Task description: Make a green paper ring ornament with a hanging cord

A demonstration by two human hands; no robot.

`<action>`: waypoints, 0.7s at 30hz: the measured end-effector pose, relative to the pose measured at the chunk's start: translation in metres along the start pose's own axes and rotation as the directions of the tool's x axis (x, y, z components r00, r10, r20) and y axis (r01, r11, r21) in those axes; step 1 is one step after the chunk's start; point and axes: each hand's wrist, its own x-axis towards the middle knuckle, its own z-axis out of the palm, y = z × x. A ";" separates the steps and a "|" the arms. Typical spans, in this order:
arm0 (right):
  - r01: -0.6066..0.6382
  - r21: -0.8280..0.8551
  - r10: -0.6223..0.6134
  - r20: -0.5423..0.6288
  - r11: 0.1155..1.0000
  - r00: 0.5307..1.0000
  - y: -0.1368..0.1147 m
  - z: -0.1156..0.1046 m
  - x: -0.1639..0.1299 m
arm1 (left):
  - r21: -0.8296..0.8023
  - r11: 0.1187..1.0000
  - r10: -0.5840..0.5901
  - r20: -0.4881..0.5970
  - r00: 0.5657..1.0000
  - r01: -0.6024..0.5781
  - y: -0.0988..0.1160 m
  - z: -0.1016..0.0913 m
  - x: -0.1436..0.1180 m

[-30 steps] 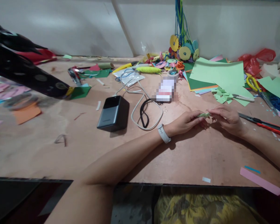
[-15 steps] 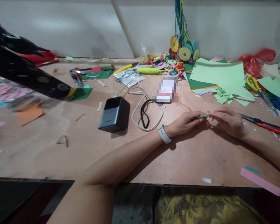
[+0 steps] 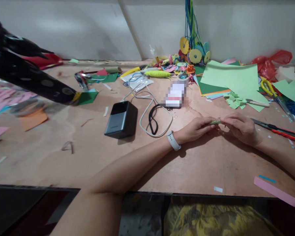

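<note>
Small green paper piece (image 3: 215,122) sat over the tabletop (image 3: 191,170), pinched between left hand (image 3: 198,128) and right hand (image 3: 241,127), fingertips nearly meeting | front edge ran well apart; pink strip (image 3: 276,191) overhung it | red-and-black tool (image 3: 271,126) lay beside right hand | power bank's (image 3: 121,119) lettering was too small to read | phone (image 3: 175,94) screen was blurred
</note>
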 end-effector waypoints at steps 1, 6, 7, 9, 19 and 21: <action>0.007 -0.001 -0.007 0.001 1.000 1.000 0.000 0.000 0.000 | 0.002 1.000 0.000 0.000 1.000 0.000 0.000 0.000 0.000; 0.025 -0.016 -0.025 -0.006 1.000 1.000 -0.001 0.000 0.003 | 0.022 1.000 -0.003 -0.003 1.000 0.003 -0.001 0.000 0.000; 0.029 -0.018 -0.029 -0.007 0.999 1.000 -0.001 0.000 0.003 | 0.024 1.000 -0.003 -0.001 1.000 0.003 -0.001 0.000 0.000; 0.036 -0.025 -0.036 -0.005 0.999 0.999 -0.001 0.001 0.002 | 0.025 1.000 -0.006 0.003 1.000 0.006 -0.001 0.000 0.000; 0.059 -0.039 -0.059 -0.009 0.997 0.998 -0.001 0.000 0.003 | 0.024 1.000 0.001 0.000 1.000 -0.001 -0.002 0.000 0.000; 0.062 -0.055 -0.063 -0.004 0.997 0.998 -0.001 0.000 0.004 | 0.009 1.000 -0.007 0.003 1.000 0.007 -0.001 0.001 0.000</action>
